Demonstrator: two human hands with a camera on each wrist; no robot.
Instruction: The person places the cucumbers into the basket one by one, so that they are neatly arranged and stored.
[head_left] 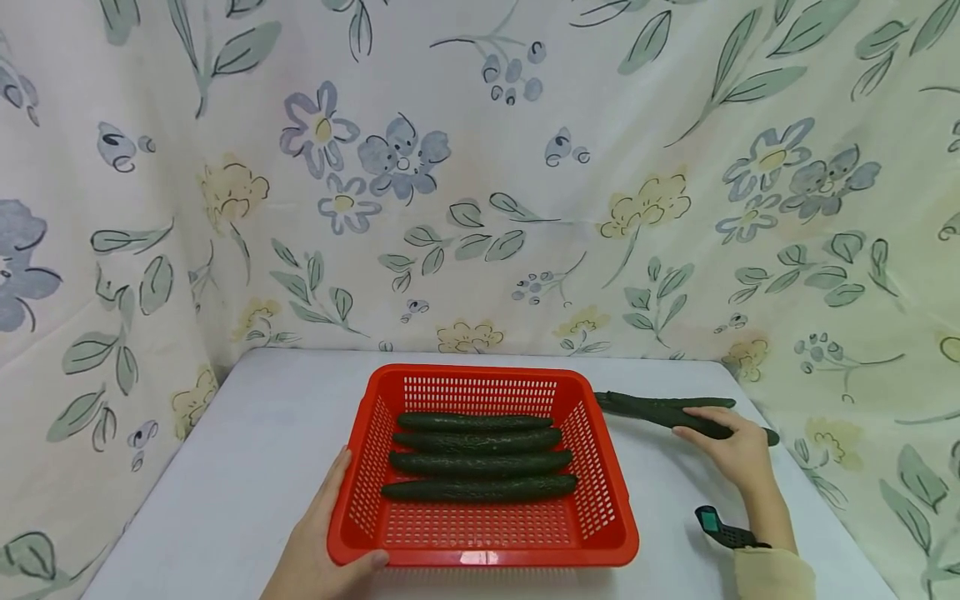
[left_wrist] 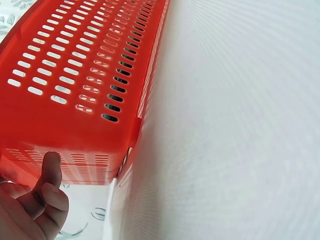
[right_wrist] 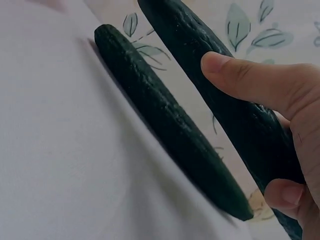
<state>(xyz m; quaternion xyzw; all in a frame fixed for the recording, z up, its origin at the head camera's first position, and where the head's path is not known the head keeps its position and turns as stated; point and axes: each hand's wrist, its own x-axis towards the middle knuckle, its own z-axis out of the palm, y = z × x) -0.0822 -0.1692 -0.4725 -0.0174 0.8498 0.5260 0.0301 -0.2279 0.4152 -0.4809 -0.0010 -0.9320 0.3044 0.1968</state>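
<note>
A red plastic basket (head_left: 483,557) with slotted walls stands in the middle of the table. Across its floor lie several dark green cucumbers (head_left: 480,465), side by side. My left hand (head_left: 318,533) grips the basket's near left corner, thumb at the front rim and fingers along the left side; the left wrist view shows its fingertips against the red wall. Right of the basket, my right hand (head_left: 735,450) holds a cucumber (right_wrist: 185,37) between thumb and fingers. Behind that one, another cucumber (right_wrist: 160,115) lies on the table.
The white tabletop (head_left: 217,475) reaches out on both sides of the basket. Floral cloth (head_left: 480,208) hangs behind the table and at its sides. A dark band with a small screen (head_left: 708,520) is by my right wrist.
</note>
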